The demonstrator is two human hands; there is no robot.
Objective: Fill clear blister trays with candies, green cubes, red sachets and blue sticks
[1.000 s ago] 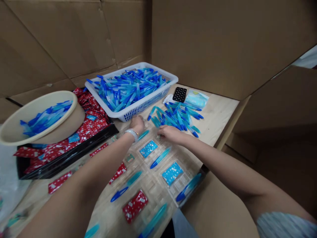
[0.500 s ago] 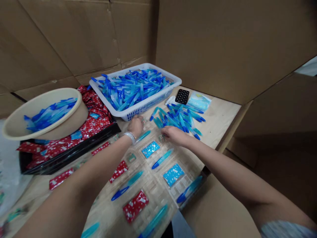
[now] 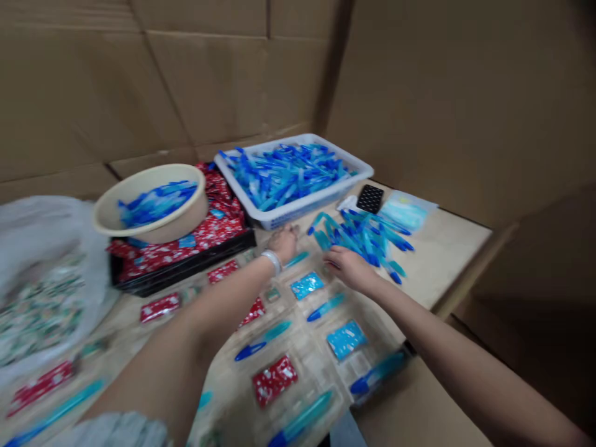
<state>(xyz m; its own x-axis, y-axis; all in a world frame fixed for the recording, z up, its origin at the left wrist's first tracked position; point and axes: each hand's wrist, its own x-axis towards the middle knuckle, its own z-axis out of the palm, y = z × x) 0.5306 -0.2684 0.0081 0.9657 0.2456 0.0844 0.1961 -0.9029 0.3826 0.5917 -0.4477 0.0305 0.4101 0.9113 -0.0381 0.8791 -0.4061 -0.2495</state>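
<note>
My left hand, a white band at its wrist, is over the far edge of the clear plastic trays, just in front of the white basket. Its fingers are smeared by motion. My right hand is over the trays' far right part, beside a loose pile of teal-and-blue pen-like pieces. Its fingers are curled together; what they hold, if anything, is hidden. In the clear tray compartments lie a blue patterned packet, a red patterned packet and a pen-like piece, among several others.
Behind stands a white basket full of pen-like pieces. A cream basin with more rests on a black crate of red packets. At left is a white bag of small green-and-white pieces. A black dotted object lies near the cardboard wall.
The view has swung left, so everything sits farther right and the white bag shows more fully. Both hands stay near the trays' far edge.
</note>
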